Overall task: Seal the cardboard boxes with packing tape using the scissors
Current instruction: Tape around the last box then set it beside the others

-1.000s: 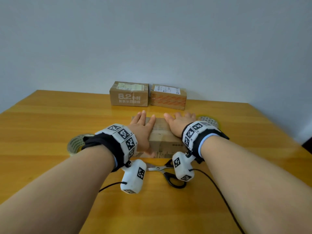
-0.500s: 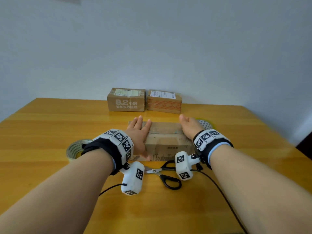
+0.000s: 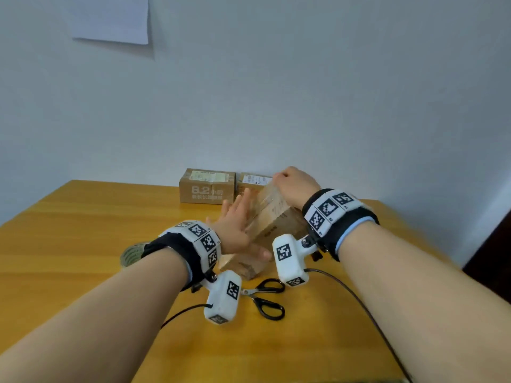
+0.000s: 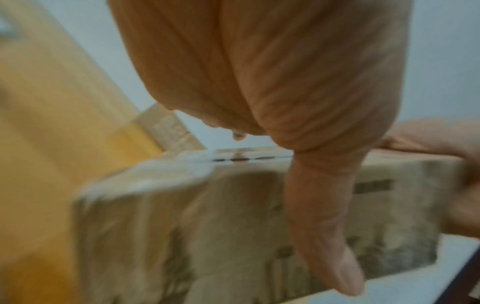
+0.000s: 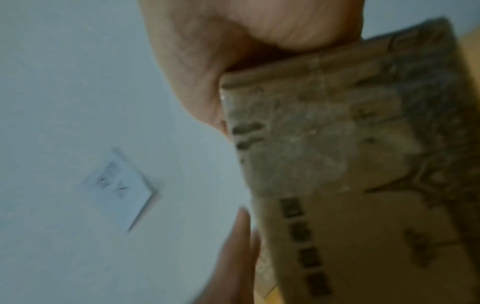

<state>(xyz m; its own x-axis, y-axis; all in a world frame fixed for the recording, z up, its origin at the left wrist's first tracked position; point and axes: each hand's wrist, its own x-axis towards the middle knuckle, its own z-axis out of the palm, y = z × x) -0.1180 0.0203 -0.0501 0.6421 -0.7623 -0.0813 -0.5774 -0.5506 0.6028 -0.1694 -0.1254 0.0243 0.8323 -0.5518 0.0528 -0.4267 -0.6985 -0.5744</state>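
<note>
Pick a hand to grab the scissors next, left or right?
Left, probably. The left hand lies flat and open against the tilted box, nearer the scissors. The right hand grips the box's raised top edge, holding it up.

I see a plain pale grey-blue wall (image 3: pixel 304 92) filling the upper part of my head view, evenly lit. A white sheet of paper (image 3: pixel 110 19) hangs on it at upper left. Below runs the yellow wooden worktop (image 3: pixel 83 230), with something dark (image 3: pixel 489 250) past its right edge.
</note>
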